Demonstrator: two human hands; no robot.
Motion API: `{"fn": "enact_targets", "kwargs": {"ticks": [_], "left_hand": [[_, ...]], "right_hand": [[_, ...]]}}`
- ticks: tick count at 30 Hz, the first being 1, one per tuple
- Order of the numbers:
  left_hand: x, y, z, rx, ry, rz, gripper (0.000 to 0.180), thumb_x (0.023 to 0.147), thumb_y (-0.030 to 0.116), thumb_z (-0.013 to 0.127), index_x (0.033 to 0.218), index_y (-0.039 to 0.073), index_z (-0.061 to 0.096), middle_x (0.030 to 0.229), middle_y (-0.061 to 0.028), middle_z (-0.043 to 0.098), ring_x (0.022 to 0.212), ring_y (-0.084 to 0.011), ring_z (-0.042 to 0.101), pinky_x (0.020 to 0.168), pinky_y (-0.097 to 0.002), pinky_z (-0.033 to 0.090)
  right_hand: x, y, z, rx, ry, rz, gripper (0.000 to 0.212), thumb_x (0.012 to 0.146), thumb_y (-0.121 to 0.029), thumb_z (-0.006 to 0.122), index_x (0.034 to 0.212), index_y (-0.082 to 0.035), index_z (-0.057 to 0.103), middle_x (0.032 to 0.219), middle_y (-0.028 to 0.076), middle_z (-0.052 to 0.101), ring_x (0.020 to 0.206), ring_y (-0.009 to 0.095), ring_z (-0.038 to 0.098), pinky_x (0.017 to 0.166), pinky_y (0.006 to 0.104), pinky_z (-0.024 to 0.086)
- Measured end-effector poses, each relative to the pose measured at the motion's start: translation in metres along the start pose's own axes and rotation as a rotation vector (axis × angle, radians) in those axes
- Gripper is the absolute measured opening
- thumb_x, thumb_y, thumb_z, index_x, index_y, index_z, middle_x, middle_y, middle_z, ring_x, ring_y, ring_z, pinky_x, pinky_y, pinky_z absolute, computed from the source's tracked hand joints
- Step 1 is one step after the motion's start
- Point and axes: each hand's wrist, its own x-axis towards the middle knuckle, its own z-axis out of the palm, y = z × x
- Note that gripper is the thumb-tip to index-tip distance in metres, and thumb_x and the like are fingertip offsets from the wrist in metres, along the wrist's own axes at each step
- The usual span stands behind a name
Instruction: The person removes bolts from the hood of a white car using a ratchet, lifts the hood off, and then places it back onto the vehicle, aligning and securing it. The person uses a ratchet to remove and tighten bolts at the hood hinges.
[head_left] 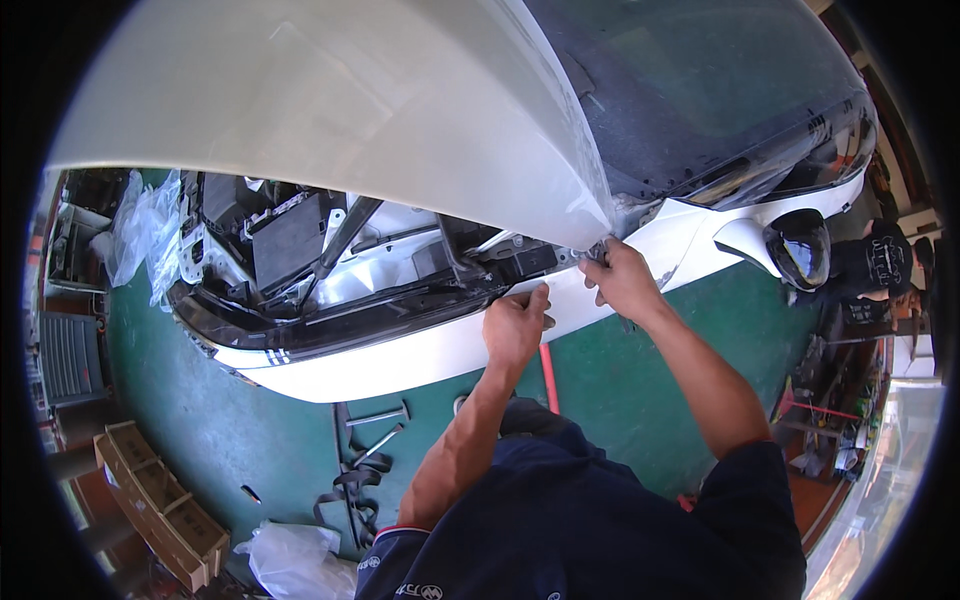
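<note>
Apparently, the fingers of the right hand are bent and gathered close together at a grey metal fitting, right where the rear corner of the raised hood meets the white fender; from where I stand I cannot tell whether they clamp it or only press on it. Just to the left, at the fender's top edge, the left hand is curled with its thumb pointing forward, its other fingers folded and partly hidden, so I cannot tell whether it grips anything either. I take that hand to be a brace, resting on the panel to steady the leaning body, while the right works by fingertip because the corner looks tight. The hood's tilt leaves the engine bay exposed, probably for access; a dark diagonal bar crosses it near a flat black box. Off to the right is a side mirror. Down on the green floor lie a T-shaped tool and black straps, perhaps set down within easy reach, with a clear plastic bag and a cardboard box farther out.
</note>
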Motion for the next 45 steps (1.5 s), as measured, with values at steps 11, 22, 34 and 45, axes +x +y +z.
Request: {"fn": "enact_targets", "kwargs": {"ticks": [11,22,34,45], "left_hand": [[0.001,0.000,-0.001,0.015,-0.003,0.014,0.048,0.100,0.049,0.065,0.091,0.006,0.084,0.069,-0.0063,0.077,0.069,-0.0192,0.076,0.076,-0.0341,0.057],[0.007,-0.006,0.002,0.106,-0.029,0.069,0.050,0.104,0.047,0.060,0.089,0.005,0.081,0.068,-0.0079,0.076,0.058,-0.0182,0.071,0.065,-0.0356,0.056],[0.011,-0.013,0.011,0.041,0.057,0.115,0.050,0.097,0.045,0.064,0.076,0.000,0.076,0.087,-0.0227,0.076,0.090,-0.0440,0.073,0.085,-0.0542,0.056],[0.017,-0.020,0.018,0.154,0.232,0.127,0.039,0.093,0.038,0.066,0.083,0.001,0.078,0.089,-0.0239,0.076,0.089,-0.0449,0.073,0.087,-0.0545,0.057]], "right_hand": [[0.004,0.022,-0.003,-0.590,0.286,-0.430,0.029,0.091,-0.013,0.072,0.119,-0.009,0.070,0.105,0.013,0.077,0.095,0.039,0.073,0.082,0.0514,0.057],[-0.067,0.095,0.016,0.441,0.055,-0.231,0.043,0.104,-0.017,0.066,0.142,0.000,0.060,0.105,0.007,0.074,0.074,0.009,0.055,0.066,0.0258,0.047],[-0.182,0.212,0.096,0.617,0.126,0.148,0.038,0.105,-0.016,0.061,0.139,0.001,0.066,0.105,0.010,0.074,0.070,0.008,0.058,0.062,0.0237,0.046],[-0.176,0.249,0.141,0.575,-0.023,0.350,0.038,0.103,-0.031,0.066,0.127,-0.002,0.071,0.093,0.004,0.074,0.058,0.005,0.048,0.052,0.0228,0.037]]}}
